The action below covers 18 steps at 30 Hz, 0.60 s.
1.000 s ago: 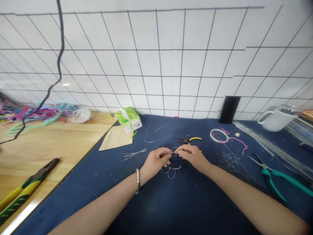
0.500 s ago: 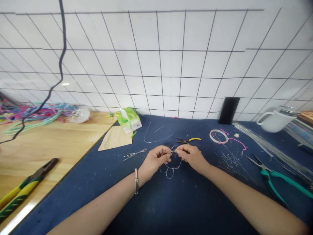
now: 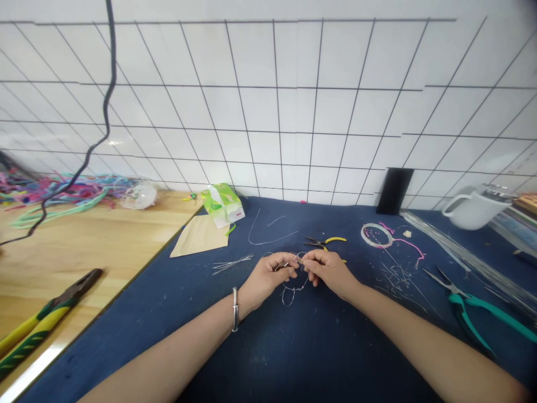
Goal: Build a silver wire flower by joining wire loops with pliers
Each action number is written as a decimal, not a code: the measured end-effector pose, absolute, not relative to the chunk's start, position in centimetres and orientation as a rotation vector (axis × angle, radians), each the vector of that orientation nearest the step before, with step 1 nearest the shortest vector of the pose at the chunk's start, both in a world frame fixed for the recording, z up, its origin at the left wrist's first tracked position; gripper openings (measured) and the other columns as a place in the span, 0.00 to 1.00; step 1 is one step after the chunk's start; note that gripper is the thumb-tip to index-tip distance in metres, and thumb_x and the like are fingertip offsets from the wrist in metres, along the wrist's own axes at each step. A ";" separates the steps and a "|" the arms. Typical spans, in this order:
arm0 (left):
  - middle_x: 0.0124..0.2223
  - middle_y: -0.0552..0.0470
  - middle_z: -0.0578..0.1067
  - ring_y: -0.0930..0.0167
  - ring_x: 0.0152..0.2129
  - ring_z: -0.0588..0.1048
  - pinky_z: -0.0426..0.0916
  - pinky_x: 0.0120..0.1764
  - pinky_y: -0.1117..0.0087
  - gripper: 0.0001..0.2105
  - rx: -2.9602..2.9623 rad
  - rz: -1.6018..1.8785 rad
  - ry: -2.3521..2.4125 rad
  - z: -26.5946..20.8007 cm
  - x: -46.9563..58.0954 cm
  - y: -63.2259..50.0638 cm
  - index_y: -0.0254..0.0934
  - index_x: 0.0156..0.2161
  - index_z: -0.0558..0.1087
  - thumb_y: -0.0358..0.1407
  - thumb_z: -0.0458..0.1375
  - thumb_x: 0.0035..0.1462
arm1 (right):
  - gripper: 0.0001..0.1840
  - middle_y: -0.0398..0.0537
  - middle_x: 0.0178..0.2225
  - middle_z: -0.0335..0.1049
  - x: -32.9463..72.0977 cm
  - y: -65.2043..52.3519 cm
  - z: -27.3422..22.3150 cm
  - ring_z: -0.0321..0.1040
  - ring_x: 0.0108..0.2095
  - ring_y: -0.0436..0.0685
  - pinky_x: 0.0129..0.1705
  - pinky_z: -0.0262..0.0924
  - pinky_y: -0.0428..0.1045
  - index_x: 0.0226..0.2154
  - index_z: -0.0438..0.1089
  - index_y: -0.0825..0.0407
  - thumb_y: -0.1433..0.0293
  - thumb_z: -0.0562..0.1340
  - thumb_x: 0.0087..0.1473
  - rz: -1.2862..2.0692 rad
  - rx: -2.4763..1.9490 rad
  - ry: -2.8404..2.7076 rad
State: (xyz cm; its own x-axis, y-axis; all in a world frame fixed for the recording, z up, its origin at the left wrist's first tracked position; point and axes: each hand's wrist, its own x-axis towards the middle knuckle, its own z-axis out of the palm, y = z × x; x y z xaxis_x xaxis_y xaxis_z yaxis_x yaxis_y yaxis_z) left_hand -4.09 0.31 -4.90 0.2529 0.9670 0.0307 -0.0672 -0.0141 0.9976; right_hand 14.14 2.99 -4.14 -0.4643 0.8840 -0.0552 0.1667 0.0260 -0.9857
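Note:
A thin silvery wire ring with loops (image 3: 288, 296) hangs between my hands over the dark blue mat (image 3: 327, 347). My left hand (image 3: 271, 277), a metal bangle (image 3: 235, 309) on its wrist, pinches the wire from the left. From the right, my right hand (image 3: 326, 270) has thumb and forefinger closed on the wire near the ring's top. The fingertips of both hands almost meet, and the spot they grip is largely hidden. Right behind the hands lie small yellow-handled pliers (image 3: 321, 242), partly covered by the right hand.
Cut wires (image 3: 232, 263) lie left, near a beige cloth (image 3: 200, 236) and green tissue pack (image 3: 222, 204). To the right are a clear ring dish (image 3: 377, 245), wire scraps (image 3: 396, 277), teal-handled pliers (image 3: 465, 302) and a white mug (image 3: 478, 208). Large pliers (image 3: 54, 313) rest on the wooden table.
My fingertips have drawn closer together, the left fingers reaching slightly right. The hanging wire loop has shifted a little left. The whole view has moved slightly.

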 end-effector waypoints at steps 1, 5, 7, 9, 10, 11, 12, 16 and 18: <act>0.37 0.50 0.73 0.73 0.28 0.71 0.64 0.32 0.72 0.08 1.286 1.063 0.964 -4.9 -4.1 0.3 0.36 0.36 0.73 0.30 0.58 0.48 | 0.12 0.40 0.20 0.63 14.1 3.0 -4.2 0.61 0.18 0.46 0.21 0.59 0.43 0.31 0.67 0.54 0.61 0.58 0.50 1.492 -1.071 -1.681; 0.35 0.51 0.73 0.74 0.28 0.70 0.64 0.32 0.72 0.09 1.292 1.073 0.985 -5.1 -4.2 0.4 0.36 0.37 0.74 0.30 0.58 0.48 | 0.12 0.40 0.21 0.63 14.1 3.0 -4.3 0.60 0.18 0.45 0.21 0.59 0.43 0.31 0.67 0.54 0.62 0.58 0.50 1.489 -1.059 -1.674; 0.34 0.51 0.73 0.74 0.27 0.70 0.64 0.32 0.72 0.09 1.299 1.076 0.997 -5.1 -4.2 0.4 0.36 0.38 0.74 0.30 0.58 0.48 | 0.12 0.40 0.21 0.63 14.1 2.9 -4.2 0.60 0.18 0.45 0.21 0.59 0.42 0.31 0.67 0.54 0.62 0.58 0.50 1.490 -1.062 -1.681; 0.34 0.50 0.73 0.74 0.26 0.69 0.64 0.32 0.72 0.09 1.299 1.080 1.014 -5.1 -4.2 0.4 0.36 0.37 0.74 0.31 0.58 0.48 | 0.12 0.39 0.21 0.63 14.1 2.9 -4.2 0.60 0.18 0.45 0.21 0.59 0.42 0.31 0.66 0.54 0.62 0.58 0.50 1.493 -1.064 -1.683; 0.34 0.50 0.73 0.74 0.26 0.69 0.64 0.31 0.72 0.09 1.297 1.083 1.023 -5.0 -4.1 0.4 0.36 0.37 0.74 0.31 0.58 0.48 | 0.12 0.39 0.21 0.63 14.1 2.9 -4.2 0.60 0.18 0.45 0.21 0.59 0.43 0.31 0.66 0.54 0.62 0.57 0.50 1.493 -1.065 -1.681; 0.33 0.50 0.73 0.74 0.26 0.69 0.64 0.31 0.72 0.09 1.296 1.085 1.031 -4.9 -4.1 0.4 0.36 0.37 0.74 0.31 0.58 0.48 | 0.12 0.39 0.21 0.63 14.1 3.0 -4.2 0.60 0.18 0.45 0.21 0.59 0.43 0.31 0.66 0.54 0.62 0.57 0.50 1.493 -1.064 -1.679; 0.32 0.51 0.73 0.74 0.25 0.69 0.63 0.30 0.72 0.09 1.297 1.086 1.036 -4.9 -4.1 0.4 0.36 0.37 0.74 0.31 0.58 0.48 | 0.12 0.39 0.21 0.63 14.1 3.0 -4.3 0.60 0.18 0.45 0.21 0.59 0.43 0.31 0.66 0.54 0.62 0.57 0.50 1.491 -1.062 -1.675; 0.32 0.51 0.73 0.74 0.25 0.68 0.63 0.29 0.73 0.09 1.300 1.084 1.047 -4.8 -4.0 0.5 0.35 0.37 0.74 0.31 0.58 0.48 | 0.12 0.40 0.22 0.62 14.1 3.0 -4.5 0.60 0.19 0.46 0.21 0.59 0.43 0.32 0.66 0.54 0.62 0.57 0.50 1.474 -1.055 -1.668; 0.33 0.51 0.72 0.75 0.26 0.68 0.63 0.29 0.74 0.09 1.296 1.078 1.049 -4.8 -4.1 0.5 0.35 0.38 0.73 0.31 0.58 0.48 | 0.11 0.40 0.22 0.62 14.1 3.0 -4.6 0.60 0.19 0.46 0.21 0.59 0.43 0.32 0.67 0.54 0.62 0.57 0.51 1.467 -1.052 -1.667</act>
State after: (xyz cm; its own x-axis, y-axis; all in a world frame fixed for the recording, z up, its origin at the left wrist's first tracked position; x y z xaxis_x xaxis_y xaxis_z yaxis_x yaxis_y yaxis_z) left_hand -4.06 0.46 -4.79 0.1948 0.9807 0.0139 -0.0136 -0.0115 0.9998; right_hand 14.14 3.03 -4.62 -0.4491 0.8931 -0.0245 0.1379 0.0422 -0.9895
